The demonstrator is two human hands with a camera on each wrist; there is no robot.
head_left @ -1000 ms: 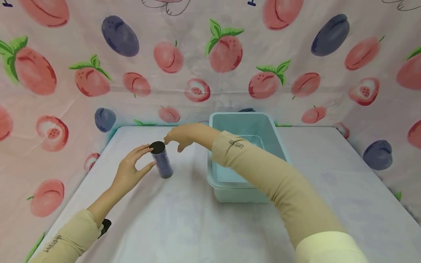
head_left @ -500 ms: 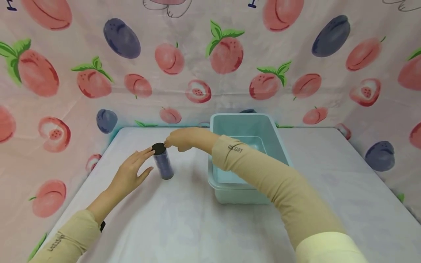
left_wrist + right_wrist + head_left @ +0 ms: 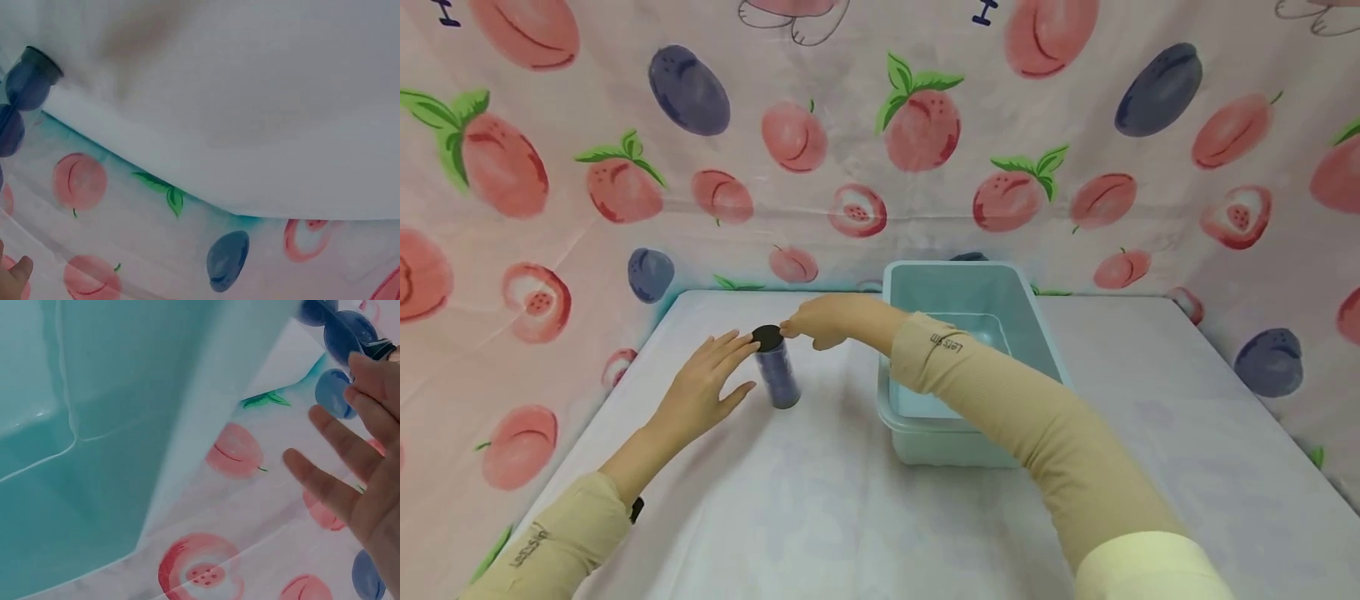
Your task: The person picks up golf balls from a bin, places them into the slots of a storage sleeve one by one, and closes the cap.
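A clear tube (image 3: pixel 780 381) of blue balls with a black lid (image 3: pixel 767 337) stands upright on the left half of the table. My left hand (image 3: pixel 696 390) reaches in from the left, fingers straight, their tips at the lid's near left edge. The left thumb points towards the tube's side with a gap between. From the right, my right hand (image 3: pixel 829 320) brings its fingertips to the lid's opposite edge, with the thumb held lower and away. The right wrist view shows the right fingers (image 3: pixel 340 440) spread, the upper ones beside the dark lid (image 3: pixel 379 350). Neither hand wraps round the tube.
A light blue plastic tub (image 3: pixel 925 424) sits right of the tube, and my right forearm crosses over it. White cloth covers the table (image 3: pixel 790 517). A fruit-print curtain (image 3: pixel 850 125) hangs behind and along the sides.
My left thumb has come off the tube's side, while the left fingers stay at the lid. My right fingers have settled against the lid, and the right thumb has drawn up. The tube remains upright.
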